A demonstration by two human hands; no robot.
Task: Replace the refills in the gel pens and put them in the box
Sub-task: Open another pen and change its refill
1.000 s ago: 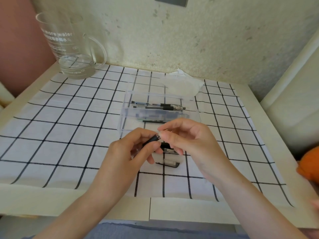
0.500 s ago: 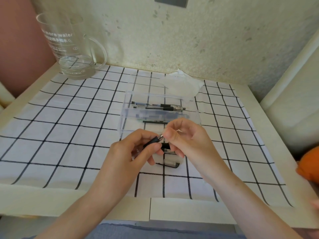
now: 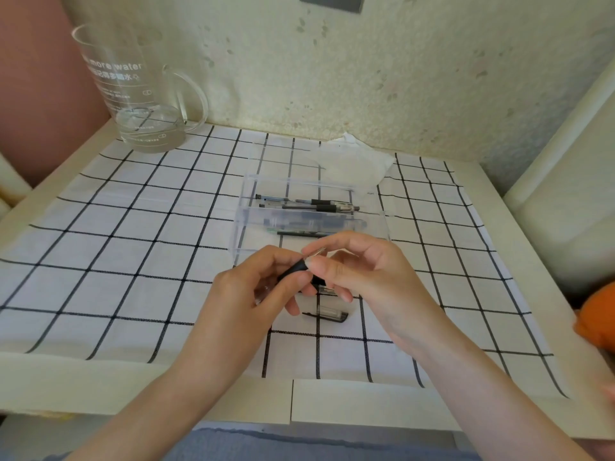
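Observation:
My left hand [image 3: 246, 301] grips a gel pen [image 3: 296, 269] by its black grip, tip pointing up and right. My right hand [image 3: 362, 274] pinches the pen's metal tip between thumb and forefinger. A clear pen cap with a black clip [image 3: 329, 315] lies on the cloth just below my hands. Another pen part [image 3: 327, 289] shows partly under my right fingers. Beyond my hands stands the clear plastic box [image 3: 244, 221], with several gel pens [image 3: 309, 205] lying in it.
A checked cloth [image 3: 133, 247] covers the table. A glass pitcher [image 3: 133, 91] with a little water stands at the back left. A white tissue [image 3: 352, 161] lies behind the box. An orange object [image 3: 599, 317] sits at the right edge.
My right fingers have shifted down the metal tip toward the black grip. The pen and my left hand have stayed nearly in place.

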